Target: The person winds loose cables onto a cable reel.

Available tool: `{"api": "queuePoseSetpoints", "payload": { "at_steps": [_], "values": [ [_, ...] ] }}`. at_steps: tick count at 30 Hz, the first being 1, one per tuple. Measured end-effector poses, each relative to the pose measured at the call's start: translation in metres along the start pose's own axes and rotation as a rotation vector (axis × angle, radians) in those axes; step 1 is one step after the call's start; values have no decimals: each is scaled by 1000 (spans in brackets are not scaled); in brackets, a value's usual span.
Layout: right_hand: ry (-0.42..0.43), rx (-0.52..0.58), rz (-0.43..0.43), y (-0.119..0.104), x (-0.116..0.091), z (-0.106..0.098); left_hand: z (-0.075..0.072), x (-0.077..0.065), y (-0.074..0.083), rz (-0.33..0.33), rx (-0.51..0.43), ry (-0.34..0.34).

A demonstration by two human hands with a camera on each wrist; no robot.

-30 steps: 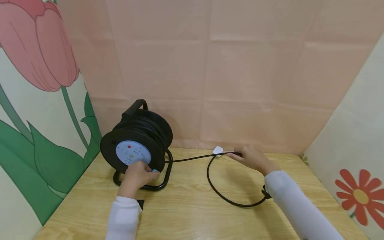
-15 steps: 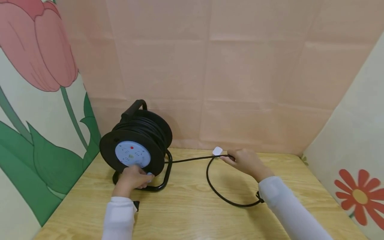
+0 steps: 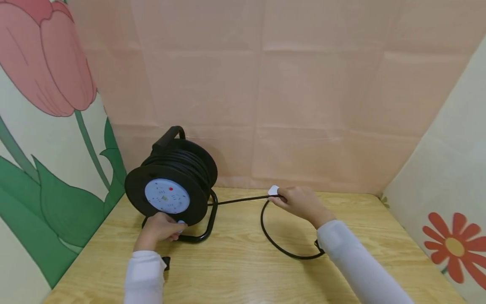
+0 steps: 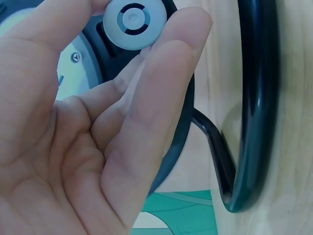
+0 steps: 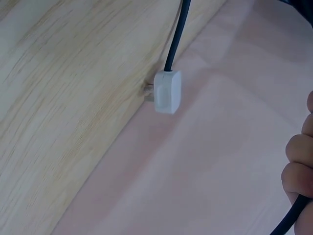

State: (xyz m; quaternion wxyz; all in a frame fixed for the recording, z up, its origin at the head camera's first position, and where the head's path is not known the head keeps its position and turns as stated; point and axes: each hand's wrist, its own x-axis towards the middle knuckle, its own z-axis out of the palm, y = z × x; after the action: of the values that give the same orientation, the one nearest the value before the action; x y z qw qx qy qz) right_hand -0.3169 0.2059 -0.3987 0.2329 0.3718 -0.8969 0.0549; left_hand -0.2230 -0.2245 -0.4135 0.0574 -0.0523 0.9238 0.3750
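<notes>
A black cable reel (image 3: 178, 162) stands at the left of the table, cord wound thickly on its drum. Its round pale-blue socket panel (image 3: 167, 196) faces forward and bears a red dot. At the lower edge of the disc, my left hand (image 3: 159, 228) pinches the small light-blue knob (image 4: 133, 22) between thumb and fingers. Across the table, the fingers of my right hand (image 3: 303, 204) curl round the black cable (image 3: 243, 199), which runs nearly straight from the reel. Beyond this grip the cable loops forward and back to a white plug (image 5: 167, 92), partly behind the right hand in the head view.
The reel rests on a bent black tube frame (image 4: 257, 98) and has a carrying handle (image 3: 167, 138) on top. The wooden table (image 3: 235, 270) ends at a pinkish backdrop (image 3: 258, 105). Flower-painted panels (image 3: 455, 169) stand at both sides.
My left hand and the knob have moved left and slightly down; the disc has turned, its red dot shifting right. My right hand has slid left towards the reel, over the plug's edge.
</notes>
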Motion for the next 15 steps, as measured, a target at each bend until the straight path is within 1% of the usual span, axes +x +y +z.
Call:
{"api": "queuePoseSetpoints", "payload": {
  "at_steps": [4, 8, 10, 15],
  "values": [
    [-8, -45, -14, -5, 2, 4, -2, 0, -5, -23, -52, -4],
    [24, -63, -45, -13, 5, 4, -3, -1, -11, -31, -95, -7],
    [34, -65, -50, -17, 6, 5, -4, -1, -14, -34, -119, -7],
    [28, -49, -43, -21, 11, 7, -4, 3, -22, -44, -206, -7]
  ]
}}
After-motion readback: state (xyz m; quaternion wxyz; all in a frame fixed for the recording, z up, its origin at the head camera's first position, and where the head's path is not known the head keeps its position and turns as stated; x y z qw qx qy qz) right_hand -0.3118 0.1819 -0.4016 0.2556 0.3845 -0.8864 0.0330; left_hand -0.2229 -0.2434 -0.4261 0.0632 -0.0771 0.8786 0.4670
